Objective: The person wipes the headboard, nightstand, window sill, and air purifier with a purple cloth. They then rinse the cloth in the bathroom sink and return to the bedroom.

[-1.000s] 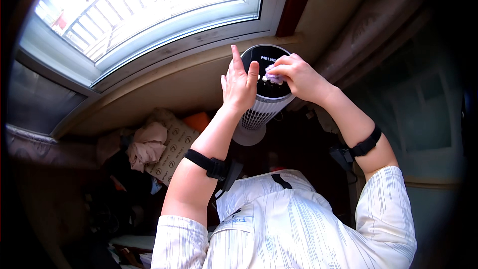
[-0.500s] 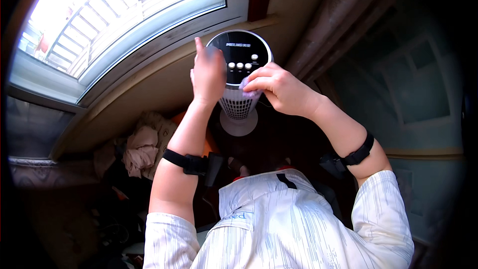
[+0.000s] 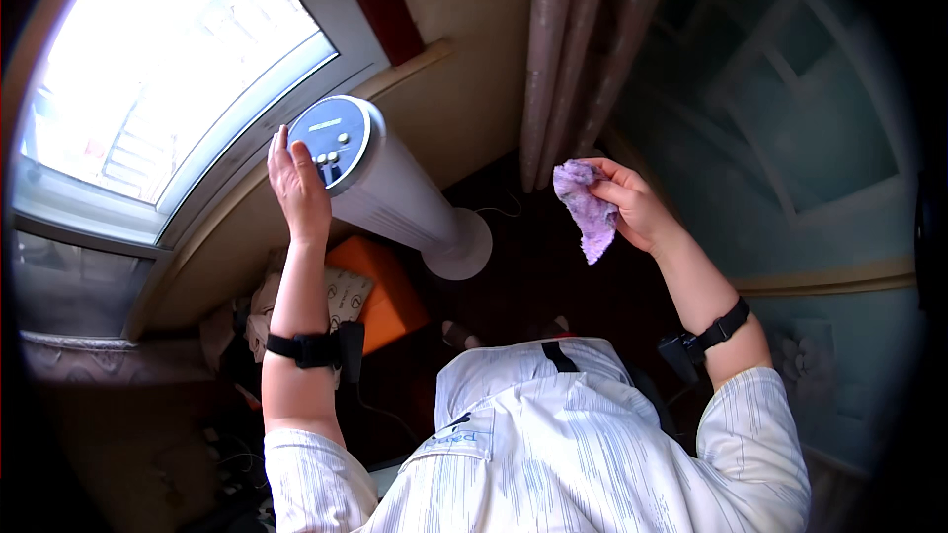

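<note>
Right hand pinches purple cloth between fingers, well apart from tower fan; left hand beside fan, empty, thumb spread wide; work done, remaining: unclear.

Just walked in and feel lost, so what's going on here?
A person's right hand pinches a fuzzy purple cloth, which hangs in the air to the right of a tall grey tower appliance, apart from it. The left hand is open at the near left edge of the appliance's round top; whether it touches is hard to tell. An orange box sits near the appliance's base.
</note>
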A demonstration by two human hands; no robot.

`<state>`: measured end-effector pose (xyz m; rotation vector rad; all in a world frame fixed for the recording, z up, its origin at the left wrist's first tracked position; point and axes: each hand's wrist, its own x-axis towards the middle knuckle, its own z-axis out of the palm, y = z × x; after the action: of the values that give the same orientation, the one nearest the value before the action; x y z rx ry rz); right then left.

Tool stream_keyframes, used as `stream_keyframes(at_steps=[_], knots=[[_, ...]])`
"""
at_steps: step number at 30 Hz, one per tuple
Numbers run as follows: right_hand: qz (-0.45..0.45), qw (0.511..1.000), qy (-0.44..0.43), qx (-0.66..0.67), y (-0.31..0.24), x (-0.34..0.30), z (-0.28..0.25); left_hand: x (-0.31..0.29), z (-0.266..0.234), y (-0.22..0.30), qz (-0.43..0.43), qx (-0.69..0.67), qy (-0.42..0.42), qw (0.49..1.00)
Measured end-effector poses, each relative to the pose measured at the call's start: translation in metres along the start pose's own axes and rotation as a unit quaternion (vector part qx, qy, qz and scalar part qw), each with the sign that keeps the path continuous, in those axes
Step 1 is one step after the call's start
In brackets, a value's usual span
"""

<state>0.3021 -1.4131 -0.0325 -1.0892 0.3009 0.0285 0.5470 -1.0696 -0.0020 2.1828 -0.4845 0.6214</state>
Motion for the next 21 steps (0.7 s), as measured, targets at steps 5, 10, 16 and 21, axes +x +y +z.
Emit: stream_keyframes(at_steps=[5,10,16,21], knots=[[0.036,0.996,0.007,0.084,0.015,-0.021,-0.063,-0.042,0.006,0.075,0.103,-0.006,0.025,0.994],[0.085,0.979,0.044,0.179,0.036,-0.013,-0.09,-0.078,0.041,0.116,0.118,-0.065,-0.096,0.986],[0.08,0.978,0.003,0.192,0.045,0.001,-0.089,-0.113,0.096,0.126,0.091,-0.117,-0.323,0.935],[0.12,0.985,0.033,0.123,0.036,0.001,-0.085,-0.144,0.117,0.11,0.03,-0.176,-0.431,0.884]])
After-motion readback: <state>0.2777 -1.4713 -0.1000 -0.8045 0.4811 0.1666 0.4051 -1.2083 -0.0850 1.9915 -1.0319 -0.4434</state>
